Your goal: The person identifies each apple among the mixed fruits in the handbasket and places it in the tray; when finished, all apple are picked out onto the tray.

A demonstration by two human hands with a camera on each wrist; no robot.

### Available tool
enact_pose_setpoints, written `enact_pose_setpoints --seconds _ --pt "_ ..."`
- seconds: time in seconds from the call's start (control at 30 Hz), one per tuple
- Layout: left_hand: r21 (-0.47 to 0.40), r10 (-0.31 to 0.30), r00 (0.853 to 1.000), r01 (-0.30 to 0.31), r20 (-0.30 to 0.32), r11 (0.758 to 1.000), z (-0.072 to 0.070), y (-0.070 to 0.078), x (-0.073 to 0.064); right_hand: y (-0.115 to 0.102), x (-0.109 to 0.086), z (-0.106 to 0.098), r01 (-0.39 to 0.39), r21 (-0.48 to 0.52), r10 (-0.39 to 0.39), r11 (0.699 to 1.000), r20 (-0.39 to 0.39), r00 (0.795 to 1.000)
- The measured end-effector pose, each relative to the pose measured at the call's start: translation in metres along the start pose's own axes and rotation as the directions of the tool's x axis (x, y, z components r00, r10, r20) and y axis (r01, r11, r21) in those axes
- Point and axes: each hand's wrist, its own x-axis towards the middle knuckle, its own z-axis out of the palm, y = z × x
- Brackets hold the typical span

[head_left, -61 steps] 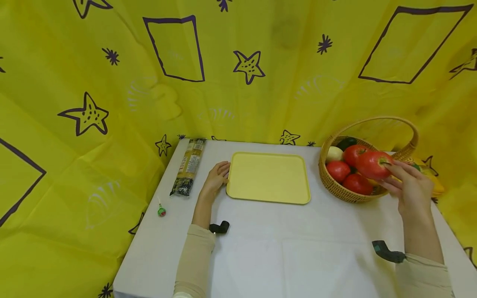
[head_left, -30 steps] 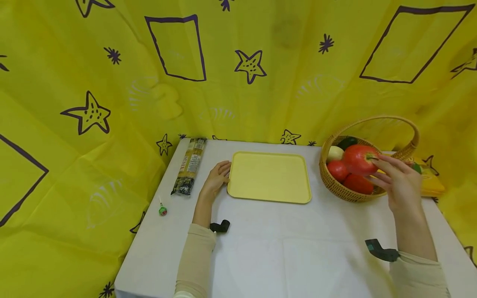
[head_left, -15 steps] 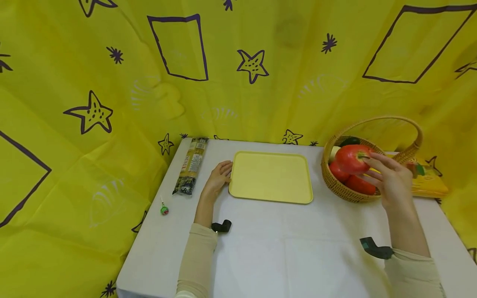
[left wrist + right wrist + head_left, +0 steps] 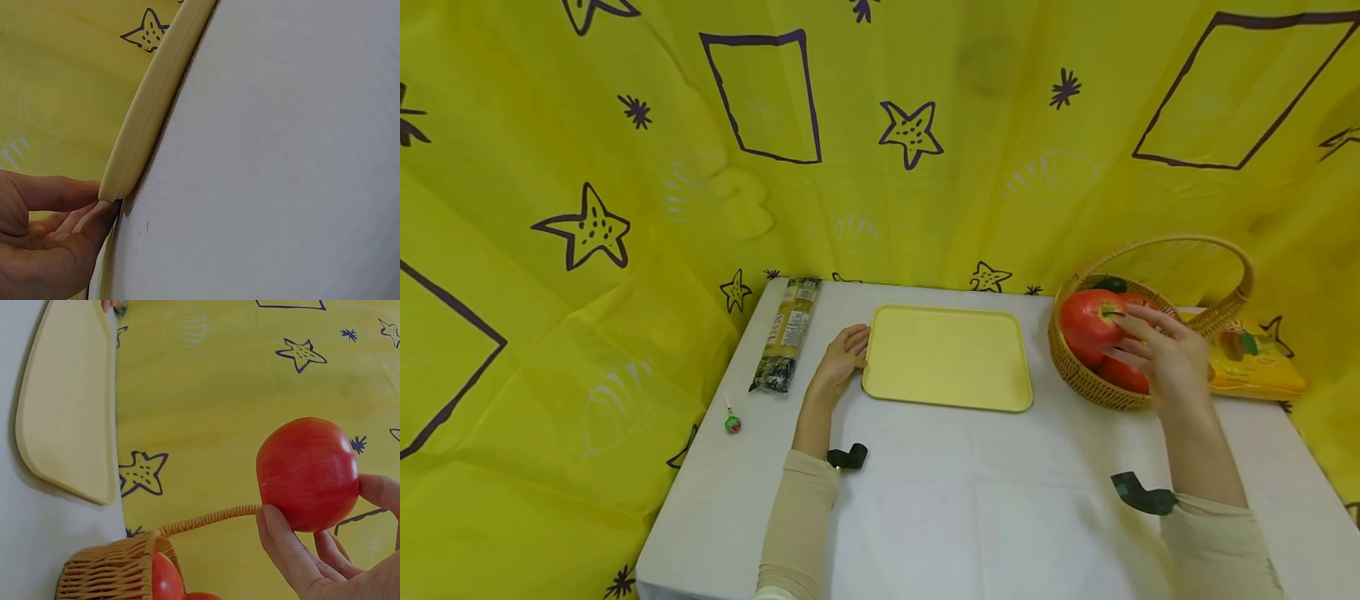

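My right hand (image 4: 1168, 354) grips a large red apple (image 4: 1086, 318) between thumb and fingers, in the air over the left part of a wicker basket (image 4: 1086, 385). The right wrist view shows the apple (image 4: 307, 475) held up above the basket (image 4: 103, 572). On the white table, a shallow yellow tray (image 4: 947, 358) lies flat. My left hand (image 4: 838, 358) is at the tray's left edge; in the left wrist view, the thumb and fingers of the hand (image 4: 53, 231) pinch the rim of the tray (image 4: 147, 115).
More red fruit (image 4: 1126, 377) and a dark green one (image 4: 1111, 284) lie in the basket, under its tall arched handle (image 4: 1243, 279). Right of it is a yellow packet (image 4: 1258, 367). A long plastic-wrapped package (image 4: 786, 333) and a green lollipop (image 4: 732, 423) lie at the left.
My right hand has carried the apple leftward, from the basket's right side to above its left part. More of the yellow packet now shows. My left hand has stayed at the tray.
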Motion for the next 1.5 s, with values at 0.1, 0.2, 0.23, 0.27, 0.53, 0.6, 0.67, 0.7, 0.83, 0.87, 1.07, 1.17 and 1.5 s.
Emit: enact_pose_setpoints --seconds 0.1,0.2,0.23,0.27,0.53,0.6,0.67,0.7,0.83,0.87,1.07,1.17,1.5 --pt "0.000 0.004 1.000 -0.004 0.000 1.000 0.000 0.000 0.000 0.002 0.001 0.003 -0.009 -0.005 0.009 1.000 0.003 1.000" --pt "-0.006 0.006 1.000 -0.006 -0.001 1.000 -0.001 -0.001 0.000 0.004 0.001 0.007 -0.011 -0.008 0.011 1.000 0.009 1.000" --pt "-0.007 0.006 1.000 -0.006 0.001 1.000 0.000 -0.001 0.000 0.004 0.002 0.008 -0.007 -0.012 0.007 1.000 0.011 1.000" --pt "-0.009 0.004 1.000 -0.004 0.003 1.000 0.000 -0.001 -0.001 0.005 0.002 0.009 -0.004 -0.017 0.005 1.000 0.014 1.000" --pt "-0.010 0.013 1.000 -0.013 0.007 1.000 0.001 0.000 -0.002 0.008 0.007 0.016 0.002 -0.055 0.000 0.998 0.034 0.999" --pt "-0.016 0.012 1.000 -0.012 0.002 1.000 0.000 -0.001 -0.002 0.009 0.009 0.020 -0.002 -0.051 0.004 0.999 0.041 0.999" --pt "-0.017 0.012 1.000 -0.012 0.001 1.000 -0.001 0.000 -0.002 0.010 0.011 0.024 0.000 -0.052 0.003 0.999 0.047 0.999" --pt "-0.017 0.012 1.000 -0.012 0.002 1.000 -0.001 0.000 -0.002 0.011 0.012 0.026 0.002 -0.053 0.001 0.999 0.054 0.999" --pt "-0.007 0.016 1.000 -0.015 0.010 1.000 -0.003 0.001 -0.002 0.014 0.016 0.034 0.011 -0.072 -0.004 0.997 0.089 0.996" --pt "-0.005 0.016 1.000 -0.016 0.011 1.000 -0.003 0.001 -0.002 0.015 0.017 0.036 0.012 -0.078 -0.005 0.997 0.096 0.995" --pt "-0.002 -0.001 1.000 0.001 -0.002 1.000 -0.002 0.001 -0.003 0.021 0.020 0.044 0.003 -0.137 0.010 0.991 0.098 0.995" --pt "-0.005 -0.011 1.000 0.011 -0.009 1.000 -0.001 0.001 -0.004 0.024 0.021 0.049 -0.005 -0.178 0.022 0.984 0.093 0.995" --pt "0.001 -0.005 1.000 0.005 0.006 1.000 0.000 0.002 -0.003 0.031 0.026 0.060 -0.038 -0.178 0.055 0.983 0.091 0.994"
